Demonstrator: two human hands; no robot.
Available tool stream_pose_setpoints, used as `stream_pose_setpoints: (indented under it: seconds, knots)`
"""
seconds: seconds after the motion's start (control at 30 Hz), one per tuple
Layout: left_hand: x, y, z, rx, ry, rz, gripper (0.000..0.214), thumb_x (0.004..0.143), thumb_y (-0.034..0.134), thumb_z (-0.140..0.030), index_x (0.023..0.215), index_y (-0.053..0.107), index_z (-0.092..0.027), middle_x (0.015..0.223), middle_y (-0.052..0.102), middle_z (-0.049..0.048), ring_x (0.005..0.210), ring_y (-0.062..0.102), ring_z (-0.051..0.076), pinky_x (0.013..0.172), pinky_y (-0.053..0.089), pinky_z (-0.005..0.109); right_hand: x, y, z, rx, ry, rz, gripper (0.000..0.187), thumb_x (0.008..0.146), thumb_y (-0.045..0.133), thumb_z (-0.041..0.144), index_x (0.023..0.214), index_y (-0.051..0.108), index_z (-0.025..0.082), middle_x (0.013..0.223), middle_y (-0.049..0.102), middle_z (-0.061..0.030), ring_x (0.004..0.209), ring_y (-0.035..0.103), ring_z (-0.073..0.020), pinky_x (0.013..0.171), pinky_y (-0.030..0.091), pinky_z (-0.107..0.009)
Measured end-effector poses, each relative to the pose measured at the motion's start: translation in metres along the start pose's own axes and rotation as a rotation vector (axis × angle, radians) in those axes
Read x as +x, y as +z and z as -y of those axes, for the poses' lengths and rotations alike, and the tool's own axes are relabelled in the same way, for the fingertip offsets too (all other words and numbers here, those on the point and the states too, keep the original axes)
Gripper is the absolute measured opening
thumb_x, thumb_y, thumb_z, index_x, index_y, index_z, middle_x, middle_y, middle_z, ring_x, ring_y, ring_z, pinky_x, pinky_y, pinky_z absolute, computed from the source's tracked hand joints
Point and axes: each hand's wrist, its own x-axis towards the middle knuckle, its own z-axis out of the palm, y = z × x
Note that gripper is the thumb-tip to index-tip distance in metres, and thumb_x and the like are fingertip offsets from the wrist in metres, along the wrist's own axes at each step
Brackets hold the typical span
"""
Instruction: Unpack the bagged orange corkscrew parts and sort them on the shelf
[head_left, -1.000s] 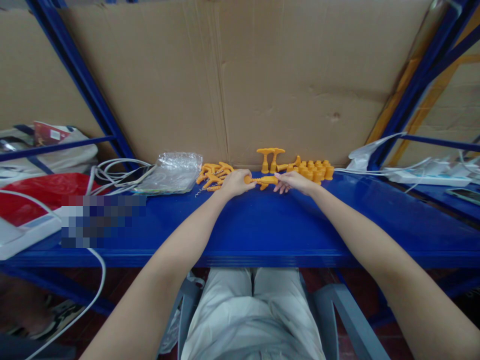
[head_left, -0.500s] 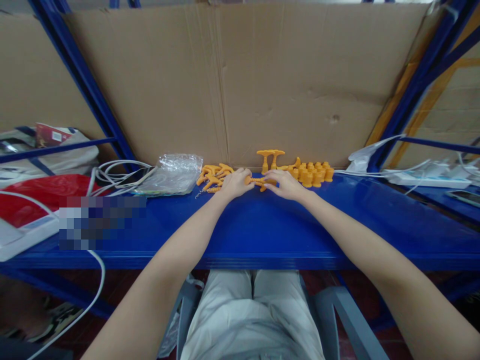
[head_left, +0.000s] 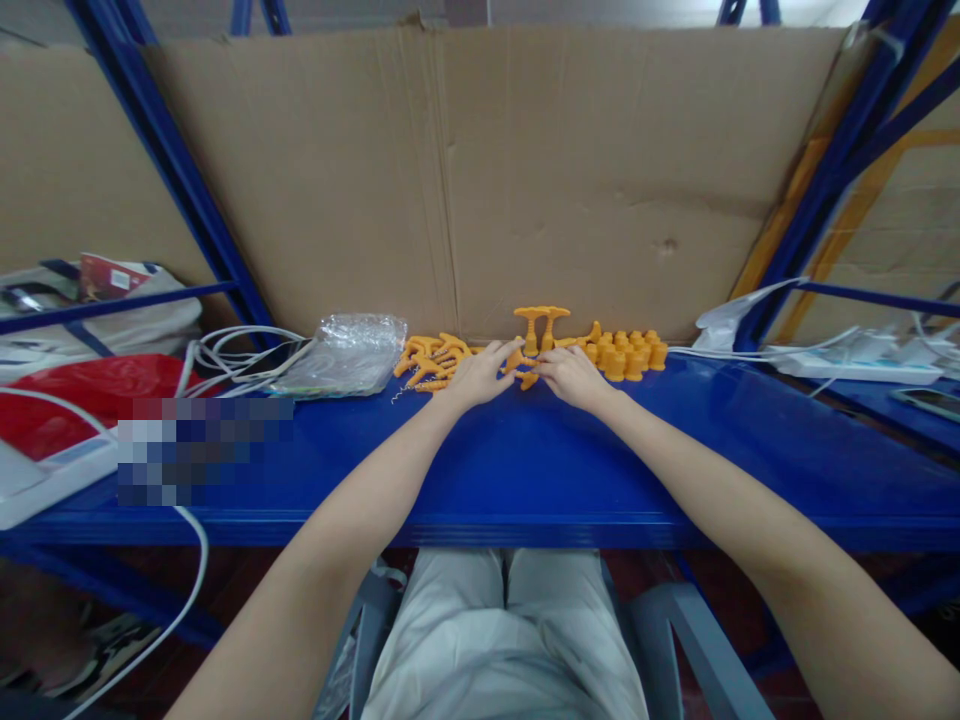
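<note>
My left hand [head_left: 480, 375] and my right hand [head_left: 570, 376] rest close together on the blue shelf [head_left: 525, 460], fingertips meeting over a small orange plastic part [head_left: 527, 372] that they pinch between them. Left of my hands lies a pile of orange T-shaped handle pieces [head_left: 431, 357]. Behind them stand two upright orange T-handled pieces [head_left: 541, 324]. To the right is a cluster of several short orange caps [head_left: 628, 355].
A crumpled clear plastic bag [head_left: 346, 350] lies left of the pile, with white cables [head_left: 232, 352] and a red bag [head_left: 82, 390] further left. A cardboard sheet [head_left: 487, 170] backs the shelf. White power strips and cables [head_left: 847, 358] lie at the right.
My hands drew together, closing the gap along the long orange piece they held stretched between them; now only a small bit of orange shows between the fingertips.
</note>
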Motion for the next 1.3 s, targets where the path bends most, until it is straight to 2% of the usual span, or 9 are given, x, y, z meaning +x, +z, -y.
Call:
stream_pose_setpoints:
  seconds: [0.07, 0.17, 0.27, 0.33, 0.53, 0.77, 0.9, 1.1, 1.3]
  knots:
    - [0.001, 0.003, 0.003, -0.026, 0.008, -0.006, 0.064, 0.093, 0.053, -0.026, 0.155, 0.039, -0.029, 0.144, 0.056, 0.0084, 0.124, 0.062, 0.024, 0.096, 0.053, 0.032, -0.001, 0.002, -0.005, -0.014, 0.075, -0.047, 0.035, 0.098, 0.045, 0.016, 0.108, 0.079, 0.019, 0.108, 0.074, -0.0147, 0.105, 0.060, -0.0285, 0.084, 0.037, -0.041]
    - [0.003, 0.013, 0.012, -0.038, 0.036, 0.034, 0.059, 0.092, 0.051, -0.022, 0.150, 0.048, -0.026, 0.142, 0.060, 0.0089, 0.128, 0.060, 0.024, 0.106, 0.050, 0.036, 0.001, 0.007, -0.019, 0.049, 0.237, -0.210, 0.033, 0.099, 0.047, 0.023, 0.108, 0.079, 0.023, 0.110, 0.074, -0.0126, 0.105, 0.059, -0.0288, 0.085, 0.040, -0.041]
    - [0.005, 0.024, 0.021, 0.004, 0.052, 0.123, 0.051, 0.092, 0.051, -0.023, 0.143, 0.056, -0.019, 0.142, 0.062, 0.0124, 0.135, 0.056, 0.025, 0.114, 0.044, 0.040, 0.008, 0.012, -0.035, 0.202, 0.418, -0.353, 0.030, 0.098, 0.051, 0.030, 0.106, 0.080, 0.026, 0.113, 0.074, -0.0102, 0.106, 0.061, -0.0291, 0.091, 0.044, -0.045]
    - [0.006, 0.030, 0.024, 0.038, 0.035, 0.190, 0.051, 0.094, 0.050, -0.025, 0.144, 0.056, -0.018, 0.146, 0.060, 0.0132, 0.137, 0.054, 0.026, 0.115, 0.042, 0.040, 0.015, 0.012, -0.043, 0.351, 0.481, -0.372, 0.028, 0.096, 0.054, 0.031, 0.106, 0.080, 0.025, 0.114, 0.075, -0.0097, 0.105, 0.064, -0.0281, 0.094, 0.047, -0.045]
    - [0.006, 0.030, 0.022, 0.081, 0.011, 0.294, 0.048, 0.098, 0.042, -0.026, 0.143, 0.057, -0.023, 0.151, 0.056, 0.0090, 0.140, 0.052, 0.025, 0.115, 0.042, 0.039, 0.044, 0.016, -0.050, 0.620, 0.558, -0.309, 0.020, 0.087, 0.067, 0.023, 0.100, 0.081, 0.021, 0.108, 0.077, -0.0087, 0.103, 0.070, -0.0262, 0.097, 0.053, -0.039]
    - [0.006, 0.029, 0.018, 0.102, 0.011, 0.304, 0.048, 0.100, 0.038, -0.027, 0.144, 0.056, -0.021, 0.153, 0.054, 0.0103, 0.139, 0.053, 0.026, 0.113, 0.043, 0.042, 0.095, 0.031, -0.031, 0.475, 0.451, -0.243, 0.026, 0.087, 0.063, 0.012, 0.104, 0.082, 0.017, 0.112, 0.077, -0.0110, 0.108, 0.071, -0.0252, 0.101, 0.052, -0.038]
    - [0.007, 0.026, 0.010, 0.118, -0.038, 0.335, 0.050, 0.102, 0.034, -0.030, 0.149, 0.050, -0.024, 0.161, 0.043, 0.0104, 0.143, 0.048, 0.029, 0.114, 0.042, 0.048, 0.117, 0.039, -0.023, 0.377, 0.372, -0.168, 0.030, 0.089, 0.060, 0.010, 0.109, 0.081, 0.017, 0.116, 0.076, -0.0114, 0.112, 0.070, -0.0252, 0.103, 0.052, -0.037]
    - [0.008, 0.022, 0.000, 0.090, -0.024, 0.435, 0.054, 0.104, 0.026, -0.029, 0.158, 0.037, -0.026, 0.167, 0.031, 0.0075, 0.151, 0.036, 0.029, 0.120, 0.033, 0.055, 0.125, 0.052, -0.027, 0.320, 0.428, -0.081, 0.042, 0.090, 0.051, 0.002, 0.124, 0.074, 0.011, 0.128, 0.071, -0.0152, 0.123, 0.066, -0.0246, 0.108, 0.048, -0.032]
    - [0.007, 0.025, 0.000, 0.109, 0.028, 0.389, 0.053, 0.104, 0.026, -0.027, 0.155, 0.041, -0.031, 0.161, 0.043, 0.0051, 0.142, 0.048, 0.027, 0.115, 0.040, 0.049, 0.122, 0.063, -0.035, 0.323, 0.459, -0.022, 0.047, 0.088, 0.050, -0.001, 0.127, 0.073, 0.012, 0.128, 0.072, -0.0135, 0.122, 0.067, -0.0232, 0.106, 0.049, -0.029]
